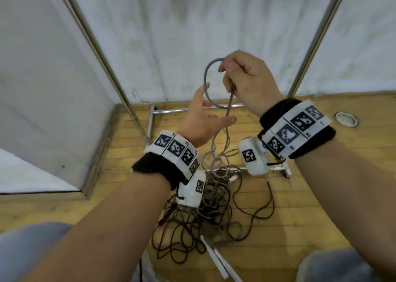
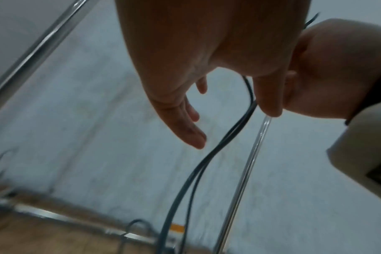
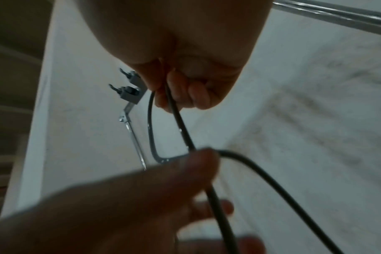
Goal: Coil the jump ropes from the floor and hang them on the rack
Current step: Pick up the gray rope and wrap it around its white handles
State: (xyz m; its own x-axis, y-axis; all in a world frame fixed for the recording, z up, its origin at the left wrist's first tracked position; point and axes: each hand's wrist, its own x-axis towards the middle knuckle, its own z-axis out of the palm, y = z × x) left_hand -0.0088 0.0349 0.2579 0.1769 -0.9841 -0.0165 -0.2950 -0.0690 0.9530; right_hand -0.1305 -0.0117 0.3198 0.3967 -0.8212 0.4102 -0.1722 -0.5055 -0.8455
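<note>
Grey jump rope (image 1: pixel 206 82): one small loop up in the air in front of the white wall, both ends of the loop running into our right hand (image 1: pixel 246 82), tail dropping straight down to the tangle of ropes (image 1: pixel 205 213) on the wooden floor (image 1: pixel 321 174). Right hand fingers curled, thumb and forefinger pinching the rope where the loop closes. Left hand (image 1: pixel 201 118) just below and left of the loop, palm up, fingers straight and spread, holding nothing; the rope passes by its fingers and we cannot tell if it touches them. The right wrist view shows the rope crossing the left fingertips (image 3: pixel 207 159).

Step in hand, as we judge it: laying the first turn of the coil. To do it well, we keep the right pinch fixed as the anchor, let the left hand slide down the hanging tail, feed an equal length up, and match each new loop to this first one. Pull slowly: the tail goes into a knotted pile with dark brown ropes (image 1: pixel 177 245) and white handles (image 1: pixel 216 258), so a snag is likely. Rack frame (image 1: pixel 199 109) stands behind, poles either side.
</note>
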